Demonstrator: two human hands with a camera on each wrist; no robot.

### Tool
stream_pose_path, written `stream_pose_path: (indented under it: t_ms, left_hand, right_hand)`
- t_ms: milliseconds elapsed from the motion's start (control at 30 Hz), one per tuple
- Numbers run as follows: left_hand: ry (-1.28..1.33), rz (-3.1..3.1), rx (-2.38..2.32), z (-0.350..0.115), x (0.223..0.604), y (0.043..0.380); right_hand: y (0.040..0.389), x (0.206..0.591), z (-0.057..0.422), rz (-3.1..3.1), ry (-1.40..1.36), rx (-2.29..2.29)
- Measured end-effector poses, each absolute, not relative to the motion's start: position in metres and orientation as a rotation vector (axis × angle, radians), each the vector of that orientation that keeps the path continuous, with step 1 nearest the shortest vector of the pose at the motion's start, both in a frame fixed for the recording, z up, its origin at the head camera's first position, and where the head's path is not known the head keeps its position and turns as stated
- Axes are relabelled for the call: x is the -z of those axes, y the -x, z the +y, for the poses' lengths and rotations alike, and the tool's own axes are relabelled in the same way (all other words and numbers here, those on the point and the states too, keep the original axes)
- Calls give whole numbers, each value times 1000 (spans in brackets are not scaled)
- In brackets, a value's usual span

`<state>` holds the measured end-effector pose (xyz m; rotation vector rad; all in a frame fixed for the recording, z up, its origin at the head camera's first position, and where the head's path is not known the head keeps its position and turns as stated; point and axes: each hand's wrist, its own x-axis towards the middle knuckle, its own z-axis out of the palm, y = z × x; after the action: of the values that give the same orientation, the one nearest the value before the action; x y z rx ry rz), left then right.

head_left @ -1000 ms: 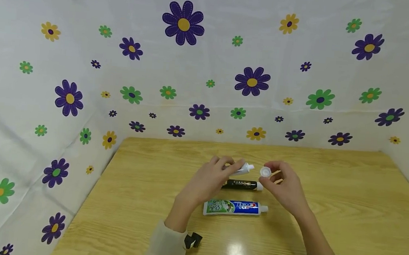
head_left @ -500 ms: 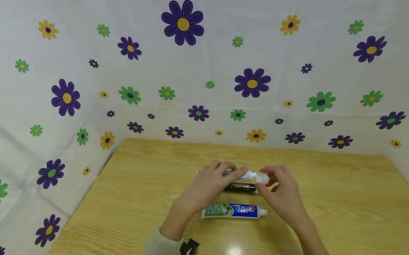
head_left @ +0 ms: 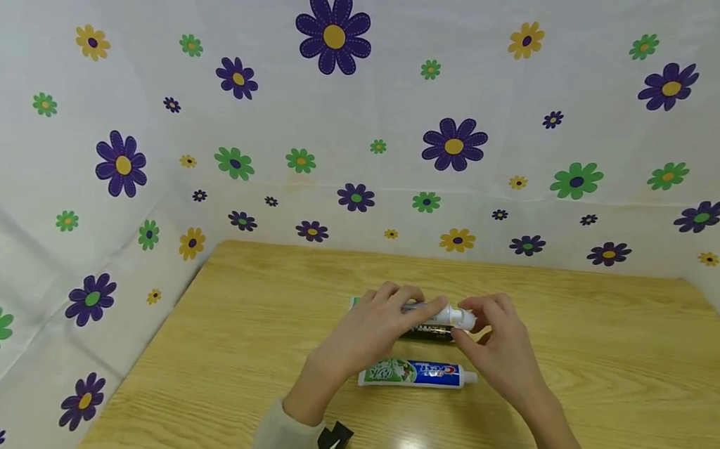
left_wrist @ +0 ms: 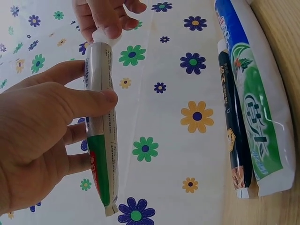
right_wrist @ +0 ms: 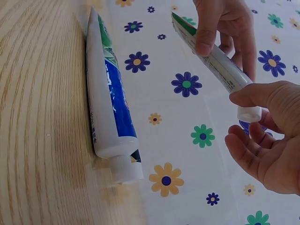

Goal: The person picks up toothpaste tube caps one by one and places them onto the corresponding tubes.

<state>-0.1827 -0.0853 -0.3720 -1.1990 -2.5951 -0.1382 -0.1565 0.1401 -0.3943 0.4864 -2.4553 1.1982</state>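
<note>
Currently, the person's left grip point(head_left: 372, 330) holds a silver-and-green tube point(left_wrist: 97, 125), thumb on one side and fingers on the other, raised beyond the blue-and-green toothpaste tube point(head_left: 413, 374). Also beyond that toothpaste tube, the right grip point(head_left: 505, 345) pinches a white cap point(right_wrist: 249, 114) at the held tube's end. A black tube point(left_wrist: 234, 119) lies on the surface point(head_left: 236, 349) just past the toothpaste tube.

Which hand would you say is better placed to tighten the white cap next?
Probably the right hand: it pinches the white cap at the end of the silver tube, which the left hand grips.
</note>
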Motion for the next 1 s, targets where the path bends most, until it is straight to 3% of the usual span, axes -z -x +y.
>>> stream_pose_path:
  t_ms: [1000]
  left_hand:
    - [1205,-2571,72,-84,366,177]
  right_hand:
    - [151,388,147,-2403,-650,-1119]
